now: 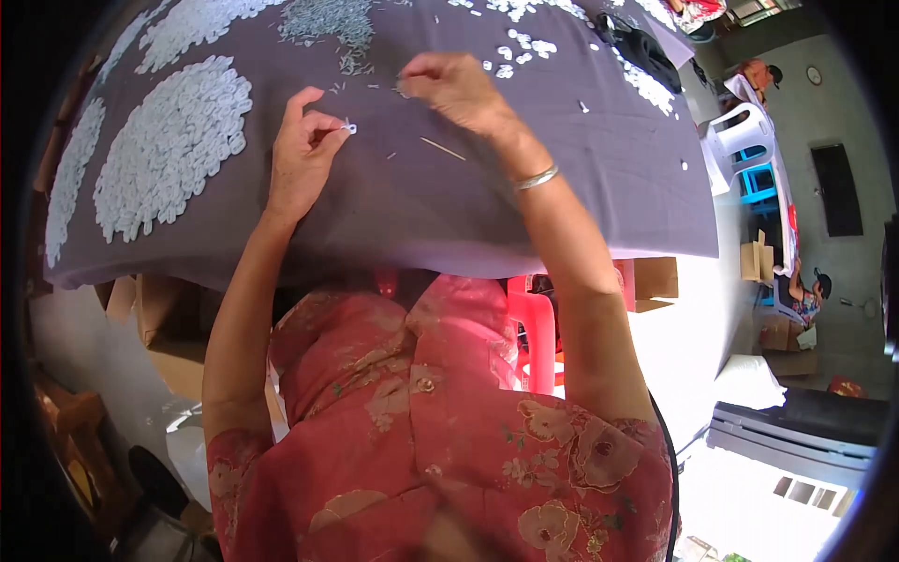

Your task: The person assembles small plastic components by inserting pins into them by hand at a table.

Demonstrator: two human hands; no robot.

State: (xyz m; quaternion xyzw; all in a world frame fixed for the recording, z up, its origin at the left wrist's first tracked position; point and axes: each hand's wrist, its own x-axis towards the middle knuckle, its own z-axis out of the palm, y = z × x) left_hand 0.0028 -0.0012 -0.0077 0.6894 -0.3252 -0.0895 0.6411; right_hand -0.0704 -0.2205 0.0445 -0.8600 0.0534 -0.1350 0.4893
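Note:
My left hand [307, 155] is closed, pinching a small white plastic piece [350, 128] between thumb and fingertip above the dark tablecloth. To its right, my right hand [454, 91] is held with the fingers drawn together near the tabletop; it is blurred, and whatever may be in its fingertips is too small to make out. A thin wooden stick [443, 149] lies on the cloth below my right hand. Just beyond both hands is a pile of small grey metal-looking pieces [330, 33], with a few strays scattered toward me.
A large heap of white plastic pieces [176, 145] covers the table's left side. Smaller white pieces [520, 49] lie loose at the far right, near a black bag-like item [644, 51]. Under the table are a cardboard box [169, 328] and a red plastic stool [534, 337].

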